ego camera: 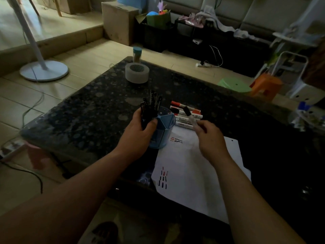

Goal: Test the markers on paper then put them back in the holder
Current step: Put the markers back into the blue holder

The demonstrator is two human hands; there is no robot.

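Markers [189,120] lie side by side on table [88,111] just beyond paper [193,173]; red and black caps, pale barrels. Count and labels unreadable in dim light.

Left hand [140,132] grips bundle of dark pens [152,104]; lower ends hidden in fist. Hand sits right against blue holder [165,127], covering its left wall.

Right hand [209,136] pinches black-capped marker [190,115], tilted over row; barrel end hidden in fingers.

Paper carries 2 clusters of short red and black strokes.

Tape roll [137,73] and blue-lidded jar [137,54] stand at table's far end, well apart from hands.
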